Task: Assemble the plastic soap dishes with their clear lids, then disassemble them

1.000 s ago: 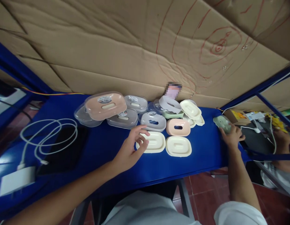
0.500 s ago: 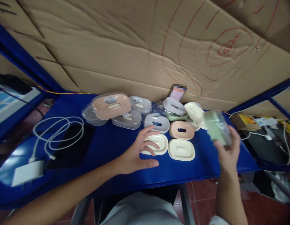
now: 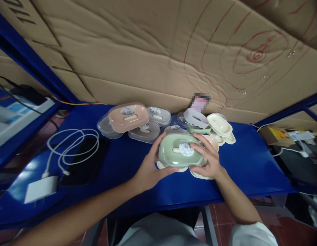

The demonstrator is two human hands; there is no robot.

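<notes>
Between my two hands is a green soap box [image 3: 170,155] with a clear cover and a round white label. My left hand [image 3: 149,167] grips its left end, thumb along the near edge. On the right end, my right hand [image 3: 208,157] closes with its fingers over the top by the label. Beneath the box, cream oval trays [image 3: 203,175] lie on the table, mostly hidden. A peach piece [image 3: 214,141] shows partly behind my right fingers.
Covered boxes in peach [image 3: 129,123] and grey [image 3: 145,132] stand at the back left. Grey-lilac [image 3: 195,118] and cream pieces [image 3: 219,124] are stacked at the back right. A white charger [image 3: 40,189] with its coiled cable lies at left. A cardboard wall [image 3: 122,61] rises behind.
My right hand has brought the green soap box in from the right to the middle. My left hand, open before, now grips its other end. The view has shifted slightly.
</notes>
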